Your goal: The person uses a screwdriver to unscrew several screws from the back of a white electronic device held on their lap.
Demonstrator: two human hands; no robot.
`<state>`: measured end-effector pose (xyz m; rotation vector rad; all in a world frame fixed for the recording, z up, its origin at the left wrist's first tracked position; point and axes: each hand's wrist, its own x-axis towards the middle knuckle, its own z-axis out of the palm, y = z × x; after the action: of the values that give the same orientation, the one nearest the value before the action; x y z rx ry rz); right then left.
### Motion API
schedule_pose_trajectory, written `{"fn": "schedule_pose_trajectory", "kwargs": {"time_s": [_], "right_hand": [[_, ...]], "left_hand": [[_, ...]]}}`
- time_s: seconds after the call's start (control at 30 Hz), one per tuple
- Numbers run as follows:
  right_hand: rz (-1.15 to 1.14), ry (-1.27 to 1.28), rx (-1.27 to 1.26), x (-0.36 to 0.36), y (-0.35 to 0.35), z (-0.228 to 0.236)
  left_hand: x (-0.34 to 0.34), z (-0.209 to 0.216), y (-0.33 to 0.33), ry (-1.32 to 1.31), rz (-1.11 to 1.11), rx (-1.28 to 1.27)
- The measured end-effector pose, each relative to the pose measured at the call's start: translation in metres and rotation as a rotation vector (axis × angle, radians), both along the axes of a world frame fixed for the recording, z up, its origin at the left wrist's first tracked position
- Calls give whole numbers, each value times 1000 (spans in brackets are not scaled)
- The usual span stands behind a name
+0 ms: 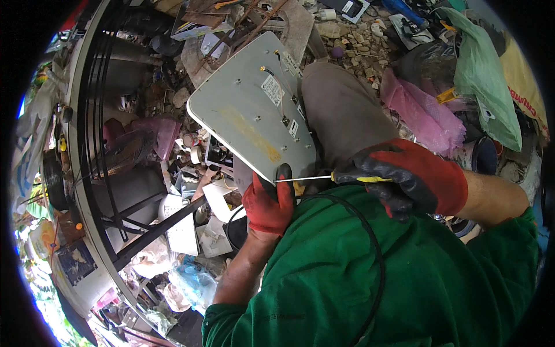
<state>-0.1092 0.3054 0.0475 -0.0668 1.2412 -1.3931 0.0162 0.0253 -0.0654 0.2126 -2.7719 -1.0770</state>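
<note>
A flat grey metal panel (248,110) with small stickers, thin wires and a yellowish smear leans against my knee. My left hand (269,202), in a red and black glove, grips the panel's near bottom corner, thumb on its face. My right hand (413,179), gloved the same way, is closed around a screwdriver (324,177) with a yellow and black handle. The thin shaft points left, and its tip touches the panel's lower edge just beside my left thumb. A black cable (370,243) loops over my green shirt below both hands.
Piles of scrap surround me: a round wire fan guard (87,144) on the left, white casings and papers (185,231) on the ground, pink plastic bags (416,115) and a green bag (483,75) on the right, and rubble (358,46) further off.
</note>
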Motion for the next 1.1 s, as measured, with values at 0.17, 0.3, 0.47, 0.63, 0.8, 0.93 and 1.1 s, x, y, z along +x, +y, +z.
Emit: {"fn": "schedule_pose_trajectory", "kwargs": {"time_s": [0.17, 0.3, 0.47, 0.63, 0.8, 0.93, 1.1], "right_hand": [[-203, -152, 315, 11, -17, 14], [-59, 861, -39, 24, -16, -13], [276, 1386, 28, 21, -10, -9], [93, 1190, 21, 23, -10, -16], [199, 1330, -29, 23, -9, -16], [92, 1154, 20, 9, -11, -8], [69, 453, -7, 5, -17, -9]], "left_hand": [[5, -7, -2, 76, -24, -49], [1, -5, 0, 64, -21, -3], [1, -2, 1, 34, 10, -11], [2, -2, 3, 17, 41, 19], [0, 0, 1, -1, 10, -25], [1, 4, 1, -6, -23, -76], [-5, 18, 10, -87, 14, 58]]}}
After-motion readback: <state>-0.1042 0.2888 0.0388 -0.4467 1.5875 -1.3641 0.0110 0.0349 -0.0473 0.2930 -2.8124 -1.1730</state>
